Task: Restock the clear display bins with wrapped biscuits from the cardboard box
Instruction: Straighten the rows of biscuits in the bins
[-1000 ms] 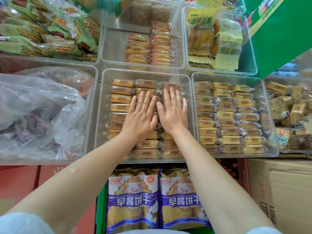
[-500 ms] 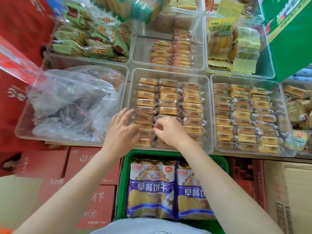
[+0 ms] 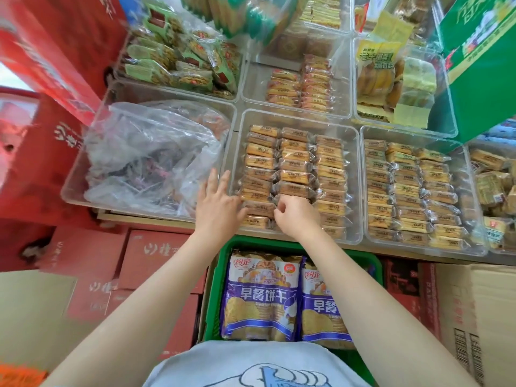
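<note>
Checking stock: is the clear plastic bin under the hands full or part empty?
Nearly full: the clear plastic bin holds three packed rows of wrapped biscuits.

The person wore a pale grey-blue T-shirt (image 3: 251,364), seen at the bottom centre of the frame. Its front carried a printed graphic (image 3: 282,377) in darker blue with white outlines and rounded, scalloped shapes; the frame edge cut it off, so the design could not be made out. Both forearms were bare from the lower corners of the frame up to the wrists, with no sleeves showing on them. The left hand (image 3: 216,205) and the right hand (image 3: 296,216) bore no gloves, and no rings, watch or bracelet showed.
</note>
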Action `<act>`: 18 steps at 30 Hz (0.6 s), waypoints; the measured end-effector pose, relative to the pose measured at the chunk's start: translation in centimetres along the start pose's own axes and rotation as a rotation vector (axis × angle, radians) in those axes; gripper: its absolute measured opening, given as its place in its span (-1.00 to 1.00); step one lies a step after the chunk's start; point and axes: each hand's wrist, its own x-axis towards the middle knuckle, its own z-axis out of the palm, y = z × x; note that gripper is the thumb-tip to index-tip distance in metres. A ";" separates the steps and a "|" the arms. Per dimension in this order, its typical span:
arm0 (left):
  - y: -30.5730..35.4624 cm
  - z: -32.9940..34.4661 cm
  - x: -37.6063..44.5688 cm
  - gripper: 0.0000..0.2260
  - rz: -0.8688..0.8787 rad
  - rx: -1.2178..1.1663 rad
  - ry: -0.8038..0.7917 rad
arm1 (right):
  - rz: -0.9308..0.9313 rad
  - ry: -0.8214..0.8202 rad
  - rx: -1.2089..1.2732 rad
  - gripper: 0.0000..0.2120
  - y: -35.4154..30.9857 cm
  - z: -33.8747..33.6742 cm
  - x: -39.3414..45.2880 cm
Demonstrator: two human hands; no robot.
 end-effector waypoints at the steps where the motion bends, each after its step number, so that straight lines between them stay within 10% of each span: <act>1: 0.1 0.1 0.0 -0.61 -0.012 -0.036 0.000 | 0.003 -0.005 -0.001 -0.85 0.0 0.0 0.1; 9: -0.2 0.5 -0.8 -0.89 0.039 -0.161 0.258 | -0.078 -0.024 0.152 -0.80 -0.4 0.4 -0.2; 18: 0.8 -0.9 0.3 -0.87 -0.004 0.049 0.055 | -0.022 -0.074 0.001 -0.81 -1.9 -0.3 1.3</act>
